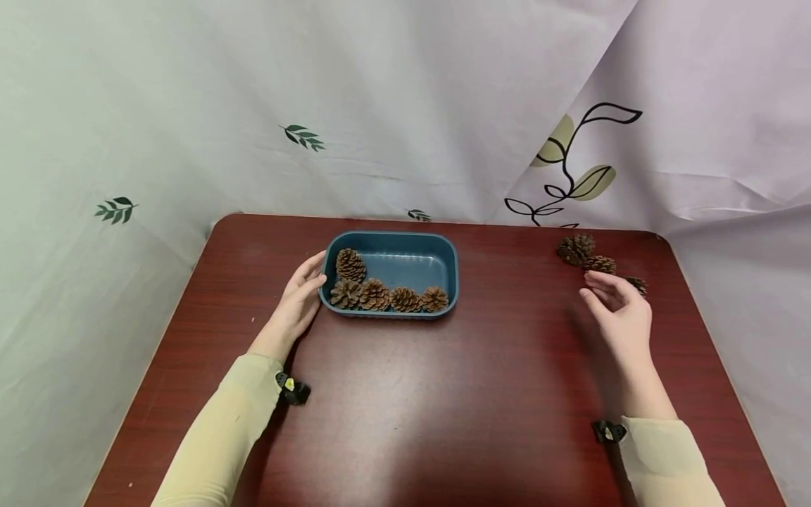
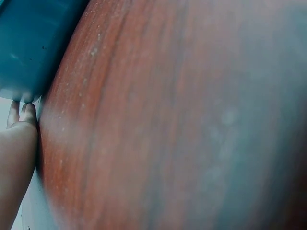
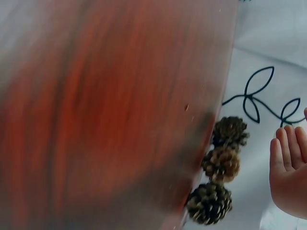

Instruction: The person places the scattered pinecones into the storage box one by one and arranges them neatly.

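Backdrop: a pale cloth (image 1: pixel 393 105) printed with small green leaf sprigs hangs behind and to the left; a second cloth (image 1: pixel 716 127) with a black-outlined vine overlaps it on the right.

Table (image 1: pixel 443 394): dark red wood grain, rounded far corners. Both forearms, in pale yellow sleeves (image 1: pixel 222 436), lie over its near half, each with a small black clip at the cuff.

Tray (image 1: pixel 437 264): blue, rectangular, rounded corners, standing at the far centre of the table. Five pine cones inside (image 1: pixel 375 294): four in a row along the near wall, one behind the leftmost, against the left wall.

Left hand (image 1: pixel 298 306): palm down on the table at the tray's left end. Fingers (image 1: pixel 312 271) straight and together, tips against the tray's outer wall; nothing gripped. The left wrist view confirms the fingertips at the blue wall, though that view is blurred.

Right hand (image 1: pixel 624 317): raised over the far right part of the table, fingers loosely curved and parted, holding nothing.

Loose pine cones (image 1: pixel 576 249): three in a line near the far right corner of the table, well apart from the tray. The nearest one sits just beyond the right hand and appears partly hidden by it; contact cannot be judged. In the right wrist view the three cones (image 3: pixel 221 164) lie in a row with the fingertips beside them, apart.
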A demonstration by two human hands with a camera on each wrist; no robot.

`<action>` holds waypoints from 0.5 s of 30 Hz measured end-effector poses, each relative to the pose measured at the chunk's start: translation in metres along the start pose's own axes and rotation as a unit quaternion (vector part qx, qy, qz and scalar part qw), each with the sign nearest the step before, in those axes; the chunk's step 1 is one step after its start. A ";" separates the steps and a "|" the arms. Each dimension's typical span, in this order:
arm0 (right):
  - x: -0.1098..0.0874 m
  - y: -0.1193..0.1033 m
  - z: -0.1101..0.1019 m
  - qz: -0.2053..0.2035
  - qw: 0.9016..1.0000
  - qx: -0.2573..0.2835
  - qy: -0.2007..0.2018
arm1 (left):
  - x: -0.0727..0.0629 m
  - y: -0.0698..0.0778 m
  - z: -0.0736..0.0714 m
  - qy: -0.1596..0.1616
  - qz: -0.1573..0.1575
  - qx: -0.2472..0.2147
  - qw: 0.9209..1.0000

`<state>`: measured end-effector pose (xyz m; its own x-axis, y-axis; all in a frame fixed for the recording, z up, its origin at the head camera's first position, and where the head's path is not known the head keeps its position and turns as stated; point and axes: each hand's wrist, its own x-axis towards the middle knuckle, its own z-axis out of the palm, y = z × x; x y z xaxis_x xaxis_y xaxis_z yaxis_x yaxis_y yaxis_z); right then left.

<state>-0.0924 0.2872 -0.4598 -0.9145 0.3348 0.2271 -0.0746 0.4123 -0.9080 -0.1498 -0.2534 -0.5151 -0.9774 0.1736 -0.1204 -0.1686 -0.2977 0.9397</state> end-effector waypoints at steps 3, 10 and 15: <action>0.000 0.002 -0.006 -0.001 1.000 -0.001 0.011 | 0.001 0.001 0.000 0.001 -0.003 0.001 1.000; 0.000 0.009 -0.020 0.002 1.000 -0.009 0.023 | 0.001 0.001 0.001 0.004 -0.010 -0.001 1.000; 0.001 0.015 -0.029 0.016 0.999 -0.009 0.042 | 0.001 0.000 0.000 0.005 -0.011 -0.003 1.000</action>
<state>-0.0824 0.3186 -0.4627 -0.8798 0.4173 0.2275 -0.0381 0.4153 -0.9089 -0.1506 -0.2533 -0.5148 -0.9749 0.1708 -0.1432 -0.1898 -0.2997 0.9350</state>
